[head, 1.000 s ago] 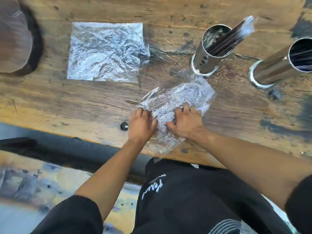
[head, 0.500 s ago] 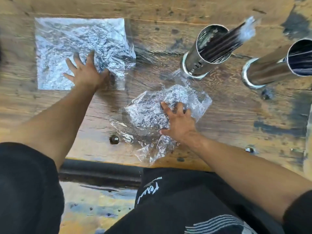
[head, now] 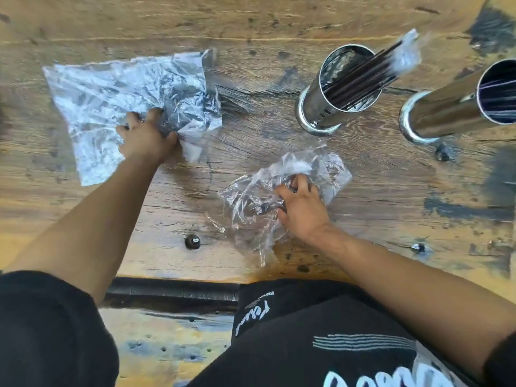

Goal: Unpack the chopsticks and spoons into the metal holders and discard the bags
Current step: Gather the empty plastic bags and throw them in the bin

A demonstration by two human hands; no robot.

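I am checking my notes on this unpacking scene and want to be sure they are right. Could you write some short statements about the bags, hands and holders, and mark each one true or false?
1. The left hand grips the large flat bag. True.
2. The right hand holds a spoon. False: it grips the crumpled bag.
3. Dark chopsticks stand in the nearer metal holder. True.
4. Both holders lie flat on the wooden table. False: both stand upright.
5. The two bags overlap. False: bare wood lies between them.
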